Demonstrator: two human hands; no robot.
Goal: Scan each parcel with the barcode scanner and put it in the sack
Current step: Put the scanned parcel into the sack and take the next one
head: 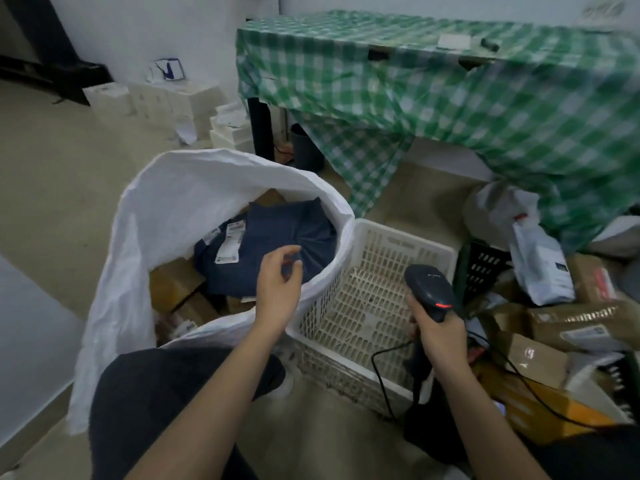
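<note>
- While the left hand [277,282] hovers over the mouth of the white sack [166,216], its fingers loosely curled and holding nothing, the dark blue parcel [277,233] lies just below it on top of the load inside the sack.
- Right hand [438,336]: wrapped round the grip of the black barcode scanner [429,289], held above the white perforated basket [374,289]; a red light glows at the scanner's head and its cable [381,375] trails down over the basket rim.
- Unsorted parcels: a heap of brown cardboard boxes [561,327] and a white pouch [540,268] lies to the right of the basket, below a surface draped in a green checked cloth [450,105].
- Risk, cable: reaching right for the next parcel could snag the cable on the basket rim and jerk the scanner off aim.
- Risk, sack: the soft rim sags on the near side; a parcel dropped at the edge could slide out onto the floor.
- Risk, count: with scanned and unscanned boxes alike in colour, one could go in unscanned.
- Writing: white shipping labels [230,245] show on the blue parcel, with more print on the boxes and the pouch; none of it is sharp enough to read.
</note>
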